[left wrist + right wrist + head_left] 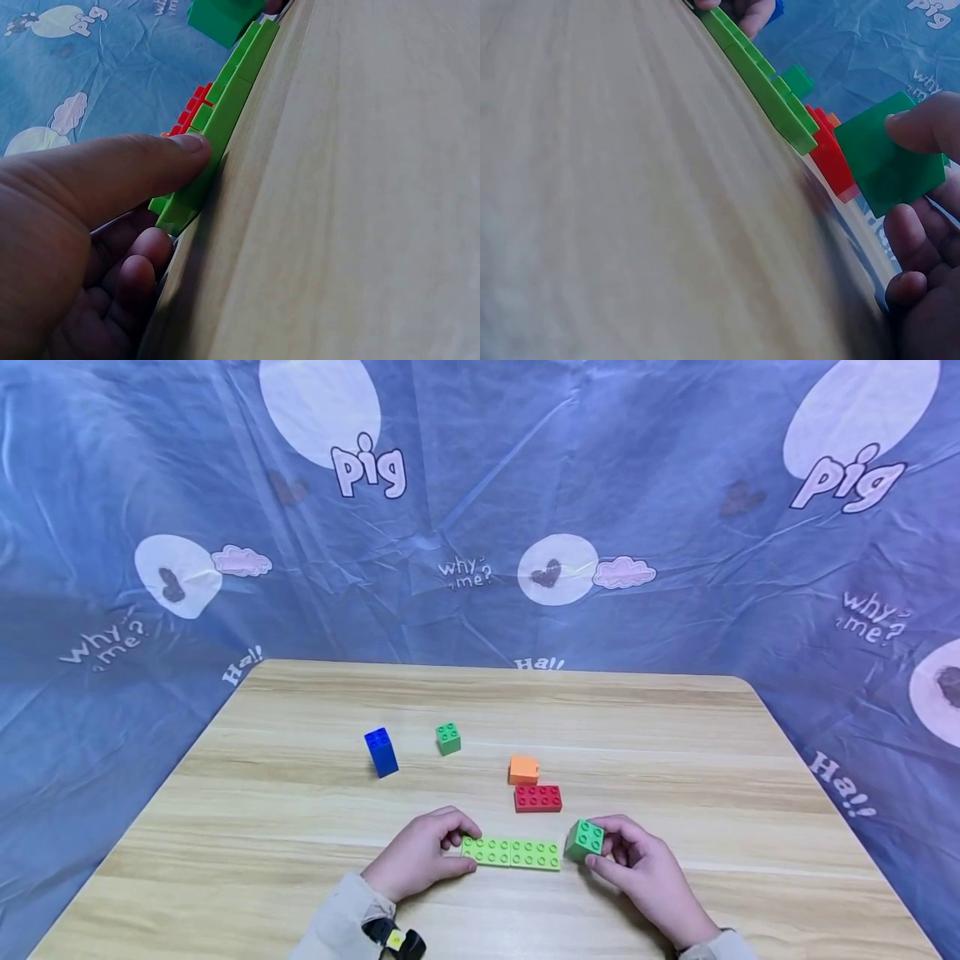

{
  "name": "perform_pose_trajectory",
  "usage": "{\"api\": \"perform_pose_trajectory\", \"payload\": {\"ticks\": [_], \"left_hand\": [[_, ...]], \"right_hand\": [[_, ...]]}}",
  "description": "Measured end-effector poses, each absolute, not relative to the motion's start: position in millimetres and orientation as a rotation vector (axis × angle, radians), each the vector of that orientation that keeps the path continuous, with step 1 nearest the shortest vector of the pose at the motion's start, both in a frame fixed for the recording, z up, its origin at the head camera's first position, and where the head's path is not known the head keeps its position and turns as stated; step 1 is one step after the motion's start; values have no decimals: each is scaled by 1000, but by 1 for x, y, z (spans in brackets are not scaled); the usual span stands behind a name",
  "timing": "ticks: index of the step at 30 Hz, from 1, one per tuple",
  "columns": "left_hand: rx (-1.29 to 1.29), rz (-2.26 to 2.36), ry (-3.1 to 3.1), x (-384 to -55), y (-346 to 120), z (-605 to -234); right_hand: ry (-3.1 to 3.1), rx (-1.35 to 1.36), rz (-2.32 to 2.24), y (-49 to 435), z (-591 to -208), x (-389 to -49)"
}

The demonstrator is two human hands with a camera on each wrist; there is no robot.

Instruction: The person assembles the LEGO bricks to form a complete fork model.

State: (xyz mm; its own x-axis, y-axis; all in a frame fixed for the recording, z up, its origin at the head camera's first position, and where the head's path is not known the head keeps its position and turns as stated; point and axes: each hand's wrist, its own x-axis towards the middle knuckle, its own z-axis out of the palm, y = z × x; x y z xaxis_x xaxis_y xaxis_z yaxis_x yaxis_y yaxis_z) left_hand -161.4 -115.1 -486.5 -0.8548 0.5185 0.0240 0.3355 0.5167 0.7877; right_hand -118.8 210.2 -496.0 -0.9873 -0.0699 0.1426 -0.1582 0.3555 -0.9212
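Note:
Two flat lime-green toy bricks, a left one and a right one, lie end to end on the table in the head view. My left hand pinches the left end of this row between thumb and fingers. A taller green brick is held by my right hand, its thumb on the near side. In the right wrist view that green brick appears raised off the table and tilted, apart from the right end of the row. Some curled fingers of both hands are partly hidden.
Beyond the lime row, a red brick lies in front of an orange block. Farther back stand a small green brick and a tall blue brick. A blue printed cloth hangs behind the wooden table.

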Motion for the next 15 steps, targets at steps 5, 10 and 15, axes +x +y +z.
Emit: {"api": "perform_pose_trajectory", "payload": {"ticks": [5,10,15], "left_hand": [[730,1259,2543,-161,-116,-485],[714,1249,2553,-161,-117,-485],[717,1254,2540,-161,-115,-483]], "right_hand": [[-2539,287,1733,211,-495,-123],[-2523,413,1804,209,-496,-127],[-2508,510,1885,202,-497,-132]]}}
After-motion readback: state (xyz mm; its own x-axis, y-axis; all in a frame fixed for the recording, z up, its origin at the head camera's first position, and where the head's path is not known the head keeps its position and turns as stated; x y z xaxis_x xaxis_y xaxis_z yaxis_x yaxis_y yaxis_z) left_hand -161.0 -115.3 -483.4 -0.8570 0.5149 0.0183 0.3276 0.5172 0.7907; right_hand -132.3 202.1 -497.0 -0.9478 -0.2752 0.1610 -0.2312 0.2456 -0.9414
